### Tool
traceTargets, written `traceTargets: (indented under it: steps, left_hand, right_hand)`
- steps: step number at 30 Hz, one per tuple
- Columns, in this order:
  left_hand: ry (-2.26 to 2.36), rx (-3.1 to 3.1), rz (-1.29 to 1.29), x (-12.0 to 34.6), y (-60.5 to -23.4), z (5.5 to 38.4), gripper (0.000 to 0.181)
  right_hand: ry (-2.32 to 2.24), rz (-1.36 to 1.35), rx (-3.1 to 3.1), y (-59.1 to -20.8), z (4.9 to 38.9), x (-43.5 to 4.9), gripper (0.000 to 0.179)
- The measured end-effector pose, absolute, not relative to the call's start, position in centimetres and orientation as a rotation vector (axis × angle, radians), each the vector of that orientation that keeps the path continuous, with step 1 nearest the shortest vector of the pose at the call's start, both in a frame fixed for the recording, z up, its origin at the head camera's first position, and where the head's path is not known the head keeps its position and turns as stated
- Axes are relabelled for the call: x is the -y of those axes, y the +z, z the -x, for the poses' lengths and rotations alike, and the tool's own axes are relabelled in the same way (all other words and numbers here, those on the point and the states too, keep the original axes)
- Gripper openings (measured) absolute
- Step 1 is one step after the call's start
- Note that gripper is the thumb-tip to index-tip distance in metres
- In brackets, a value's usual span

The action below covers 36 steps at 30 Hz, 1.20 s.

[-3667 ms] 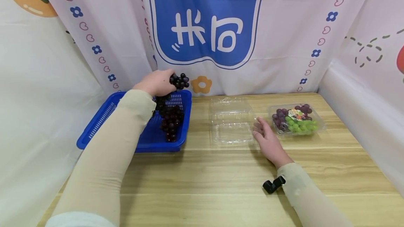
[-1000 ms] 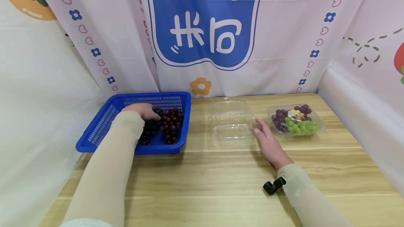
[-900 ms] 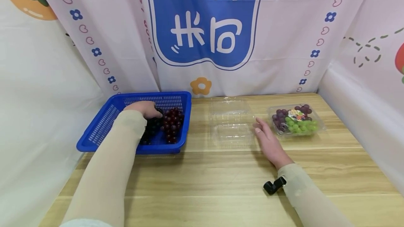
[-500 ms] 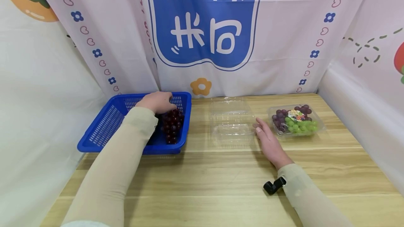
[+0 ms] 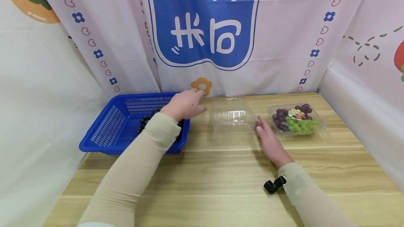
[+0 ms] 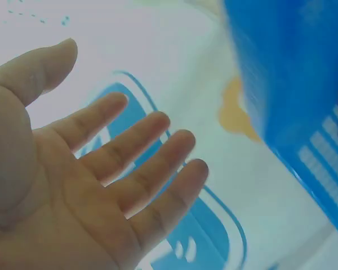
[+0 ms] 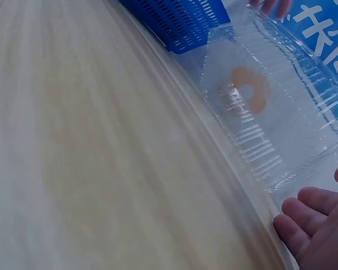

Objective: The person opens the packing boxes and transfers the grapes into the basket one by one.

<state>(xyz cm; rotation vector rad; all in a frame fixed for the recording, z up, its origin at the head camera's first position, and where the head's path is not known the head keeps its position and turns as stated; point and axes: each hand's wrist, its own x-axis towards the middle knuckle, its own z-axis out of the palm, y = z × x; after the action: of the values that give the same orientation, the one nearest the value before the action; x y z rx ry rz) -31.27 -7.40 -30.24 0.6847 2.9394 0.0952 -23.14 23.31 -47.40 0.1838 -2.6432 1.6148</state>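
My left hand (image 5: pixel 186 104) reaches over the right rim of a blue basket (image 5: pixel 118 146), fingers spread and palm bare in the left wrist view. Dark grapes (image 5: pixel 143 123) lie in the basket, partly hidden behind my left forearm. To the right of that hand stands a clear plastic clamshell box (image 5: pixel 231 116); its see-through walls show the table and cloth behind. My right hand (image 5: pixel 269 141) is at the box's right side, fingers loosely extended, fingertips right by its edge in the right wrist view. Neither hand holds anything.
Right of my right hand sits a closed clear box (image 5: pixel 296 120) of purple and green grapes with a sticker. A printed cloth (image 5: pixel 277 45) hangs along the table's back edge, and white sheeting (image 5: pixel 356 115) borders the right side.
My left hand has come up out of the basket and moved right past its rim, fingers opening out. The clear box's outline now reaches less far toward me. My right hand has barely moved.
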Motion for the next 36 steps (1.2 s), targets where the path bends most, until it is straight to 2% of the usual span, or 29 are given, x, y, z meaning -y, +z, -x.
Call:
traceTargets:
  steps: [6, 12, 17, 20, 27, 32, 36]
  left_hand:
    - [0.152, -2.967, -0.872, 4.0, -31.0, 30.2, 0.059]
    - [0.268, -2.996, -1.022, 0.2, -31.9, 29.5, 0.058]
    - [0.328, -3.006, -1.131, -3.3, -33.4, 28.9, 0.057]
    - [0.305, -2.994, -1.174, -5.3, -34.5, 28.4, 0.058]
    - [0.38, -2.943, -1.176, -9.2, -36.9, 27.3, 0.06]
    - [0.443, -2.957, -1.208, -12.5, -38.6, 26.6, 0.059]
    - [0.44, -3.004, -1.242, -14.7, -39.5, 26.0, 0.058]
  right_hand:
    - [1.476, -0.217, 2.654, -46.2, 22.8, -22.4, 0.07]
    - [1.238, -0.278, 2.65, -43.0, 22.1, -22.7, 0.076]
    - [1.072, -0.279, 2.591, -39.9, 22.0, -26.8, 0.071]
    - [0.989, -0.189, 2.582, -39.3, 21.9, -30.4, 0.067]
    - [1.179, 0.112, 2.616, -41.5, 21.2, -37.2, 0.065]
    - [1.342, 0.144, 2.58, -44.0, 21.0, -39.7, 0.06]
    - [1.45, 0.136, 2.551, -45.4, 21.1, -39.9, 0.057]
